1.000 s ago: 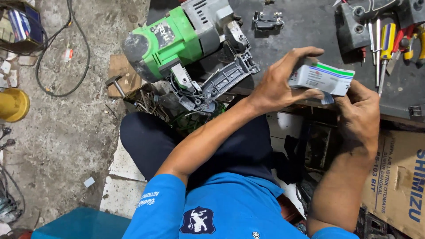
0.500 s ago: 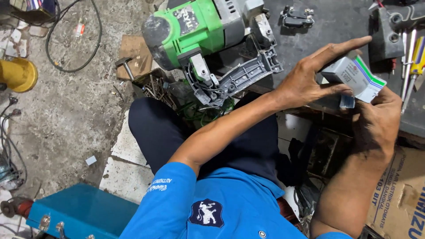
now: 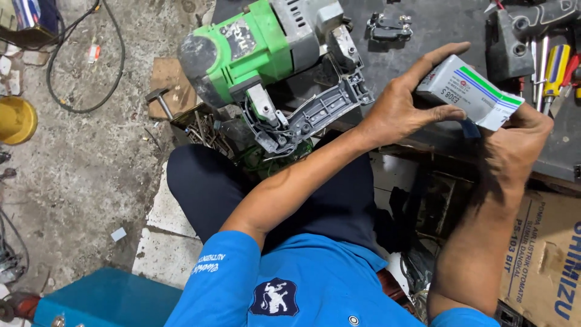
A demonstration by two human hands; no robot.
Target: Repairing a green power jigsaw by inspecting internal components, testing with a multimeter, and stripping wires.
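The fingers (image 3: 445, 57) of the left hand (image 3: 402, 106) are clamped on a small white carton (image 3: 469, 91) with green and blue stripes: the forefinger lies stretched along its upper edge and the thumb presses against its lower face. The right hand (image 3: 514, 142) meets the carton at its far end, where its fingers close on the end flap; how firmly they pinch there cannot be told, since the back of the hand hides the tips. The carton is held in the air, just above the near edge of the dark tabletop (image 3: 436, 30), tilted with its striped end towards the right hand.

As far as the view shows, the carton is in hand and appears shut: nothing has come out of it, and no content is visible beside it. The opening of the end flap looks to be the step in hand, so the work on the carton seems to be at its beginning.

Further out, a green and grey power tool (image 3: 266, 51) lies on its side at the tabletop's left edge, with a grey plastic housing part (image 3: 315, 112) against it, open and showing its ribs. A small metal clamp part (image 3: 387, 25) lies behind. To the right, screwdrivers (image 3: 554, 69) with yellow and red handles lie beside a dark grey casing (image 3: 511, 45). Below the tabletop a cardboard box (image 3: 544, 254) stands near the right forearm, and a blue case (image 3: 103, 300) sits on the rough concrete floor (image 3: 78, 169) to the left.
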